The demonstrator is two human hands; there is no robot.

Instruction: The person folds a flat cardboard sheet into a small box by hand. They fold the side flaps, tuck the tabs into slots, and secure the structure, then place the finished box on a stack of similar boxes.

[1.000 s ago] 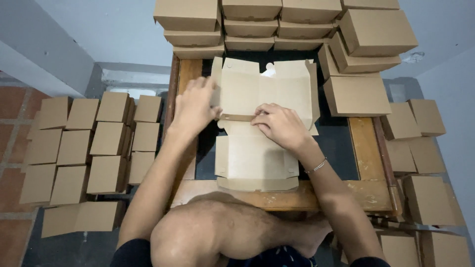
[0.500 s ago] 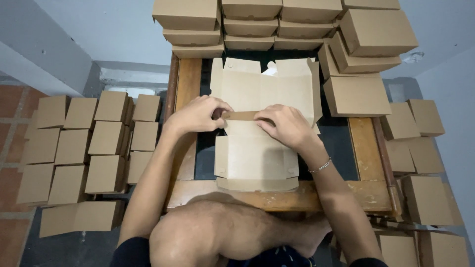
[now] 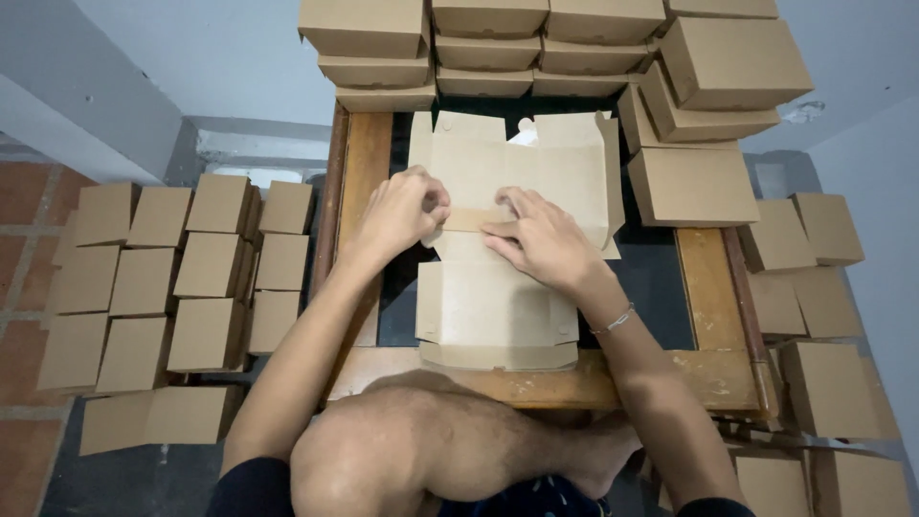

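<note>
A flat, unfolded brown cardboard box blank (image 3: pixel 498 306) lies on a low table with a dark top and wooden frame (image 3: pixel 359 163). My left hand (image 3: pixel 400 213) grips the blank's left edge at its middle fold, fingers curled over the card. My right hand (image 3: pixel 538 239) presses flat on the middle fold strip, fingers pointing left, almost meeting the left hand. A thin bracelet circles my right wrist (image 3: pixel 613 321).
Folded brown boxes are stacked at the table's far edge (image 3: pixel 488 38) and on its right side (image 3: pixel 713 96). Many more boxes stand in rows on the floor at left (image 3: pixel 163 278) and at right (image 3: pixel 823 316). My bent knee (image 3: pixel 431 440) is below the table's near edge.
My left hand has slid from the upper left of the blank down to the middle fold and curled onto its edge. My right hand stayed on the fold.
</note>
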